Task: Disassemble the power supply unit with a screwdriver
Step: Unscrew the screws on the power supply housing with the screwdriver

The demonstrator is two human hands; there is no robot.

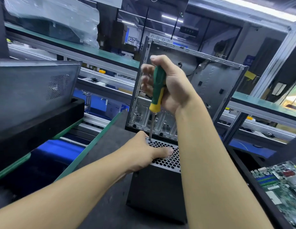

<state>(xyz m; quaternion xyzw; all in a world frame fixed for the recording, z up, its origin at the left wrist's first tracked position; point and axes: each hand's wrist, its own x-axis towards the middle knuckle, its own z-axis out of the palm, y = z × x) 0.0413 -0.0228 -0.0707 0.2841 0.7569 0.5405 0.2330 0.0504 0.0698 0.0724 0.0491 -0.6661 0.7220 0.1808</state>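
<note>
The power supply unit [158, 192] is a dark metal box standing on end on the grey mat, its honeycomb grille facing up. My left hand [144, 154] grips its top left corner, thumb lying across the grille. My right hand [167, 83] is wrapped around the green and yellow handle of a screwdriver [156, 90], held upright above the box. The thin shaft runs straight down and its tip rests at the grille's far left corner, just beside my left fingers. My right forearm hides the right side of the box.
An empty computer case [210, 83] stands upright right behind the unit. A green motherboard [279, 184] lies at the right. A dark side panel [33, 90] leans on a black foam block at the left, next to a conveyor with green rails.
</note>
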